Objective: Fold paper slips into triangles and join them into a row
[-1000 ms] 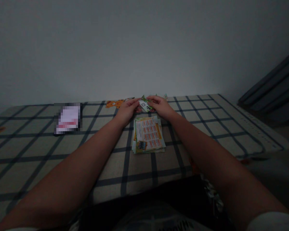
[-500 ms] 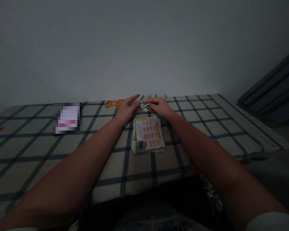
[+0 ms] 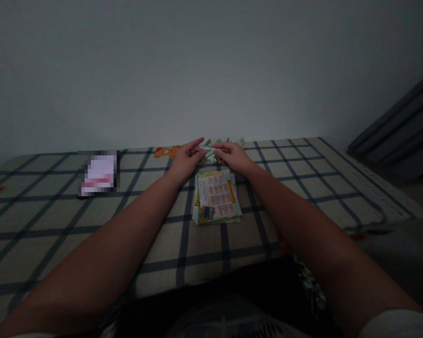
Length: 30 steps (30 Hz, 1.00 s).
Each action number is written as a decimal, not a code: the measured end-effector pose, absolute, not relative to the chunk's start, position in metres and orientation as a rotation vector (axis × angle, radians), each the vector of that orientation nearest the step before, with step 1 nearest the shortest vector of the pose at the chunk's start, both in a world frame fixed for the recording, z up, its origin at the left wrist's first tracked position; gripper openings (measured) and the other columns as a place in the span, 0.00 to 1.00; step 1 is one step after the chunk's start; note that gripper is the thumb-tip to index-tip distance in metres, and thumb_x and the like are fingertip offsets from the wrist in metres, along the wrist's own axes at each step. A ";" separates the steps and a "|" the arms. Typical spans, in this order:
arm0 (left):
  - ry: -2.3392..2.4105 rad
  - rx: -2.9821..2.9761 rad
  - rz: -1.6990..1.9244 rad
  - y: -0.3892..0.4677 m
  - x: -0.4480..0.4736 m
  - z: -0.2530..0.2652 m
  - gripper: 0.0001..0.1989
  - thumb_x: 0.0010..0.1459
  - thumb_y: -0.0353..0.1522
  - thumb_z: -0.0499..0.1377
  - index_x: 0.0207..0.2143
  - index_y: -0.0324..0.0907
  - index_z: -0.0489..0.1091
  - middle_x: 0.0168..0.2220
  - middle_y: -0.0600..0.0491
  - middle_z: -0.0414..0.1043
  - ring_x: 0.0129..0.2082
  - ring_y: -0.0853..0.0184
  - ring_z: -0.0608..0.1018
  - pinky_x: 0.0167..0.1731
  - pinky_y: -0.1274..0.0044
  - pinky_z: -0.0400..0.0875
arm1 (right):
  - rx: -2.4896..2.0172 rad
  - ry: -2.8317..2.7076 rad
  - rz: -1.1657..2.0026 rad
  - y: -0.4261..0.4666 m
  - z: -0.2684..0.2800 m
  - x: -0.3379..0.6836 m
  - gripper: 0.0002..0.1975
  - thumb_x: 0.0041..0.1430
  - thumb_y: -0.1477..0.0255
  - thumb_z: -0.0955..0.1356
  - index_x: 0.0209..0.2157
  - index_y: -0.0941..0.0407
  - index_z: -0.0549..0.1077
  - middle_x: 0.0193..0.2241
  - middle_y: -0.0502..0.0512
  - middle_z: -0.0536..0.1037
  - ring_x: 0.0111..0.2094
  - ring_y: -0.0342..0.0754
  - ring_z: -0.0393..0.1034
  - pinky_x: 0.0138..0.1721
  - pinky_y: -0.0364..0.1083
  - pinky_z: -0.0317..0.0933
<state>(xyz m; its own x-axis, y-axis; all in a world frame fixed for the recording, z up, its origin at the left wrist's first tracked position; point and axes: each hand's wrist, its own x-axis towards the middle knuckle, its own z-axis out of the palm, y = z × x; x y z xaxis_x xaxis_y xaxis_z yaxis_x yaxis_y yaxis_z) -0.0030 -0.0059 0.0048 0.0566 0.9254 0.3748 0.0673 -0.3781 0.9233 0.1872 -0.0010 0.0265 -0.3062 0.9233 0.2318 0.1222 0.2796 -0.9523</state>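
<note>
Near the wall, my left hand (image 3: 187,159) pinches one side of a small green and white folded paper (image 3: 211,155), its index finger stretched out past it. From the other side, the fingers of my right hand (image 3: 233,157) are closed on the same paper. Just behind it several pointed green and white folded papers (image 3: 227,140) stand in a row, partly hidden by my hands. Between my forearms lies a loose stack of printed paper sheets (image 3: 218,197), the top one carrying a calendar-like grid in orange and white.
A checked cloth (image 3: 155,256) with an orange bear print (image 3: 165,152) covers the table. On the left lies a pixelated, pale flat object (image 3: 100,171) with a dark edge. A bare wall (image 3: 211,70) rises behind the table, and dark folded fabric (image 3: 402,126) hangs at the right.
My fingers have shifted slightly on the folded paper, and its white edge has turned to a different angle. The stack and the row of folded papers stay in place.
</note>
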 end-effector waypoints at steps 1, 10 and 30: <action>1.029 1.551 1.426 -0.006 -0.003 0.005 0.29 0.52 0.34 0.68 0.57 0.39 0.73 0.30 0.55 0.72 0.28 0.71 0.72 0.33 0.76 0.68 | -0.977 -1.661 1.132 0.000 0.026 0.188 0.05 0.63 0.76 0.69 0.40 0.58 0.76 0.34 0.53 0.78 0.26 0.39 0.68 0.29 0.41 0.66; 0.914 1.343 1.418 -0.004 -0.001 0.007 0.16 0.45 0.41 0.73 0.29 0.38 0.79 0.26 0.53 0.74 0.26 0.72 0.71 0.29 0.77 0.66 | -0.958 -1.643 1.142 0.004 0.022 0.189 0.04 0.62 0.75 0.70 0.40 0.57 0.77 0.33 0.52 0.78 0.26 0.39 0.69 0.30 0.40 0.66; 0.939 1.374 1.402 -0.004 -0.002 0.003 0.17 0.47 0.42 0.72 0.35 0.40 0.82 0.32 0.51 0.79 0.29 0.69 0.75 0.33 0.75 0.70 | -1.012 -1.622 1.193 -0.006 0.029 0.185 0.03 0.57 0.76 0.71 0.30 0.58 0.74 0.27 0.50 0.75 0.29 0.42 0.69 0.30 0.41 0.68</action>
